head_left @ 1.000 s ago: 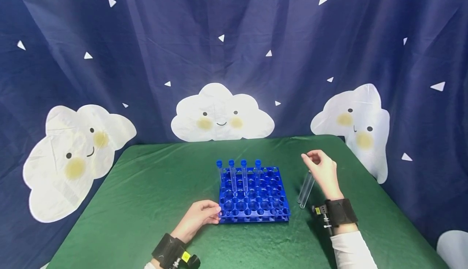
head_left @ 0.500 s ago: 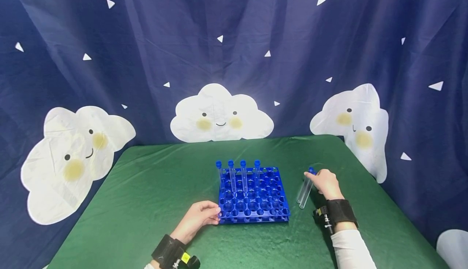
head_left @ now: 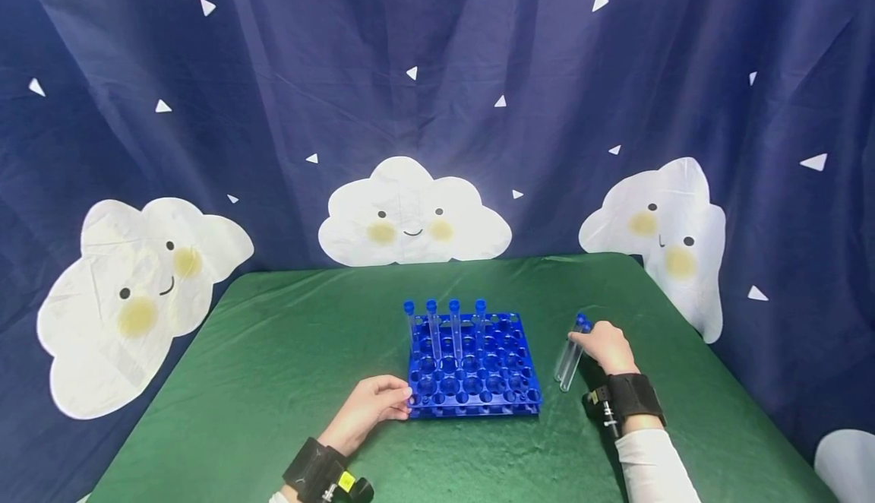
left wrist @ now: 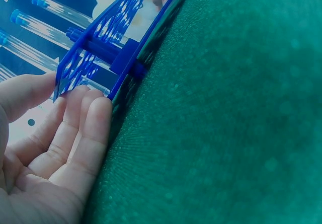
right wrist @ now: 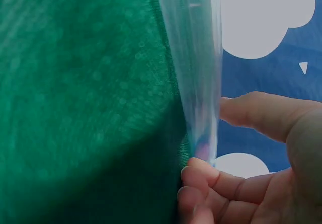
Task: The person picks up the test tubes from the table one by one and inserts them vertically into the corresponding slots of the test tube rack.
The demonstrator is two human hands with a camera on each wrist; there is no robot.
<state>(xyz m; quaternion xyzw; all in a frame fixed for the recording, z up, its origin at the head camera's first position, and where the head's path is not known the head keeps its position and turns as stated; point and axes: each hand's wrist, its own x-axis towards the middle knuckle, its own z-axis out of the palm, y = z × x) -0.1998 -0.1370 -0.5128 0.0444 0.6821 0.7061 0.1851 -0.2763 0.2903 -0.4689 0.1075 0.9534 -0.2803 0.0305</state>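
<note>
A blue tube rack point(head_left: 472, 370) sits mid-table with several blue-capped clear tubes point(head_left: 444, 328) upright in its back row. My left hand point(head_left: 383, 400) holds the rack's near left corner. The left wrist view shows the thumb on the top plate and the fingers point(left wrist: 85, 118) against the base of the rack point(left wrist: 126, 53). Two clear tubes point(head_left: 567, 362) lie side by side on the cloth right of the rack. My right hand point(head_left: 596, 342) is at their capped far ends. Seen from the right wrist, its fingers point(right wrist: 201, 178) and thumb pinch one tube point(right wrist: 193, 58).
A green cloth point(head_left: 273, 366) covers the table, whose far edge meets a dark blue curtain with white clouds point(head_left: 413, 214). Both wrists wear black bands with small cameras point(head_left: 636, 397).
My right hand came down from above the table to the capped ends of the lying tubes and took hold there. The left hand and the rack stayed put.
</note>
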